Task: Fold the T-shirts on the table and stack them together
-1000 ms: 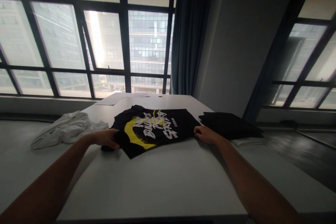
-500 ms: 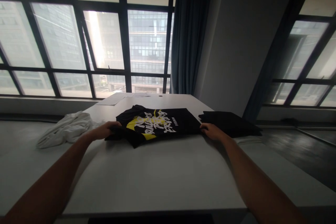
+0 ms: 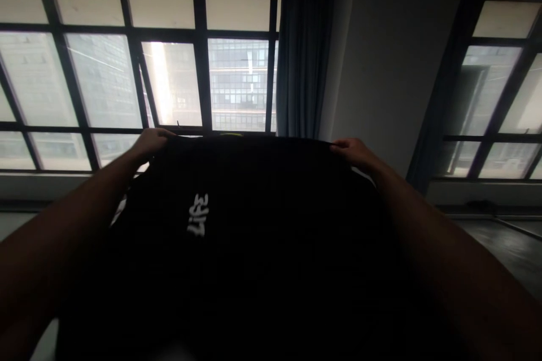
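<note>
A black T-shirt (image 3: pixel 262 225) is held up in front of me, stretched sideways between both hands. Small white lettering shows on its left part, and a thin yellow edge peeks over the top. My left hand (image 3: pixel 153 141) pinches the shirt's upper left edge. At the upper right edge, my right hand (image 3: pixel 352 152) has its fingers closed on the cloth. The lower part of the shirt spreads toward me past the bottom of the view. Most of the table and what lay on it are hidden behind the shirt.
Large dark-framed windows (image 3: pixel 202 79) stretch across the back left. A blue curtain (image 3: pixel 301 67) hangs beside a grey pillar (image 3: pixel 385 73). Further windows (image 3: pixel 491 90) stand at the right, above a grey floor (image 3: pixel 499 248).
Both hands have lifted the T-shirt off the table and raised it. Its printed face has turned away, and the cloth now covers the table, the white cloth and the dark pile.
</note>
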### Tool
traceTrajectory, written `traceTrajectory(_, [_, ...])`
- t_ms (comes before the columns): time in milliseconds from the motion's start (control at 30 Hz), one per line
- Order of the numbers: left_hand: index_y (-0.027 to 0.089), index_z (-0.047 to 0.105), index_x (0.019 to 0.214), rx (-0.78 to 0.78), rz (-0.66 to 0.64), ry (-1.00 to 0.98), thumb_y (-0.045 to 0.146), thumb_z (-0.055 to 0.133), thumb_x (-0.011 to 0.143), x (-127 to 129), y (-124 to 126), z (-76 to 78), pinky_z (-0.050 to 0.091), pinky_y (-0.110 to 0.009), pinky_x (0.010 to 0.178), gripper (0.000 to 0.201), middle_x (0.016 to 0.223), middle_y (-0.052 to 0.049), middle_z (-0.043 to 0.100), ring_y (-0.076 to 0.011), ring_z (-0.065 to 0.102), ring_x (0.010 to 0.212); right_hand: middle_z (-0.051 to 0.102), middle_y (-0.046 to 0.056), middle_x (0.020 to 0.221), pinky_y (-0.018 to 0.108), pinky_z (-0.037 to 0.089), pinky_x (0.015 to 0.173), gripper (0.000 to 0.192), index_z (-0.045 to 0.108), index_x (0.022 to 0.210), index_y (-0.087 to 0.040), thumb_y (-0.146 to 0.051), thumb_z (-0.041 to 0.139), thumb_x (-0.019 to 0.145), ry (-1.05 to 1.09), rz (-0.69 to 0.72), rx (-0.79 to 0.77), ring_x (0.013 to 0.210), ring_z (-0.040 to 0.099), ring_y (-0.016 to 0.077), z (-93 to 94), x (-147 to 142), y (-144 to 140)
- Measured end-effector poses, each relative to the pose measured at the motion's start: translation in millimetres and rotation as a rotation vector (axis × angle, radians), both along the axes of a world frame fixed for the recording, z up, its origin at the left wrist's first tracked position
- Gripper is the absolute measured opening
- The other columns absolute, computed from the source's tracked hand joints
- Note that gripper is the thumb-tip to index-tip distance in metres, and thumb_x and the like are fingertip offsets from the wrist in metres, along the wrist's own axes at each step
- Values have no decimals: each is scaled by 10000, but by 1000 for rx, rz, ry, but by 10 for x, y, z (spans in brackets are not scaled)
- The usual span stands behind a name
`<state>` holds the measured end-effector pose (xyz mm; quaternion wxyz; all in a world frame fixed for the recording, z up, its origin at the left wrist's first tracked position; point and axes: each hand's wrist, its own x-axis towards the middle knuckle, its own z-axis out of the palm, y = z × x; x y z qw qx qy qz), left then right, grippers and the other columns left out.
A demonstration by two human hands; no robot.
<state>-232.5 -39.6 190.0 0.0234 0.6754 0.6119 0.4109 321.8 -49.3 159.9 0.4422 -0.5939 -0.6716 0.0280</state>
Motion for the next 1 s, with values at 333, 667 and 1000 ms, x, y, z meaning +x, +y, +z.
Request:
traceTrajectory(333, [93, 697, 940, -249, -52, 358, 509, 570, 844, 641, 437, -1102, 469, -354, 826, 445, 965, -120, 754, -289, 664, 960, 607, 117, 1365, 340, 418, 1060, 476, 633, 1308, -188, -382, 609, 874, -550, 103, -314, 1230, 574, 264, -1210, -569, 355])
traceTrajectory(667, [273, 527, 1412, -693, -368, 784, 609, 776, 549, 702, -40, -2282, 483, -446, 933, 959, 1429, -161, 557, -417, 578, 1208, 485, 117, 1492, 371, 338, 1154, 556, 564, 1388, -186, -453, 580, 901, -566, 133, -581, 1392, 427, 270, -2152, -355, 79])
traceTrajectory(1000, [139, 544, 1343, -228, 121, 714, 186, 479, 847, 625, 17, -2035, 292, -608, 1040, 503, 1364, -250, 554, -409, 465, 1290, 763, 53, 980, 308, 536, 741, 369, 773, 1027, -252, -515, 692, 781, -672, 509, -696, 882, 709, 247, -1630, -1223, -736])
